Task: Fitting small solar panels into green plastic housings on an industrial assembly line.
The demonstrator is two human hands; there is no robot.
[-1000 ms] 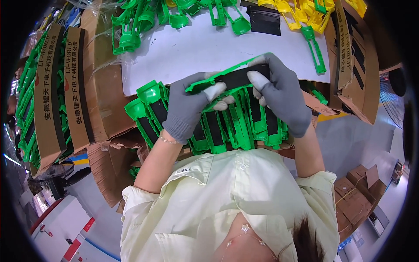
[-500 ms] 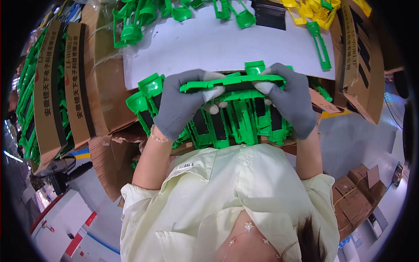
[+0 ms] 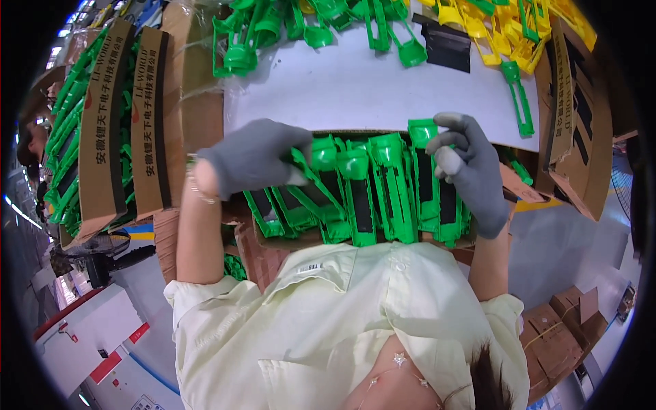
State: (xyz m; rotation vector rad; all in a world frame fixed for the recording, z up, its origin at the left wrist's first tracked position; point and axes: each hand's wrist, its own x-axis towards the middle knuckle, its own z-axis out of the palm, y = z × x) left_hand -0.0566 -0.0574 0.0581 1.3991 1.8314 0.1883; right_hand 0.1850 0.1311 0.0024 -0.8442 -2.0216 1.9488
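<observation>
My left hand point(image 3: 256, 157), in a grey glove with pale fingertips, grips the upper end of a long green plastic frame point(image 3: 321, 190), which slants over the box. Its fingers are partly hidden behind the glove. Under and beside it, several like green frames point(image 3: 391, 184) with cup-shaped ends and dark strips stand packed in a cardboard box against my front. My right hand point(image 3: 471, 167), gloved the same way, hovers at the right of the box with loosely bent, parted fingers and nothing in them. Its fingertips are close to the raised cup end of a green frame point(image 3: 422, 130).
A white worktop point(image 3: 328, 96) lies beyond the box, with green frames point(image 3: 239, 55) and yellow frames point(image 3: 485, 34) along its far side. One green frame point(image 3: 518, 99) lies at right, near a black sheet point(image 3: 444, 46). Cardboard cartons point(image 3: 102, 130) with green frames stand left.
The green frame held level in both hands is no longer between them. My left hand has moved left and down onto a slanted frame; my right hand is empty. The view has shifted slightly.
</observation>
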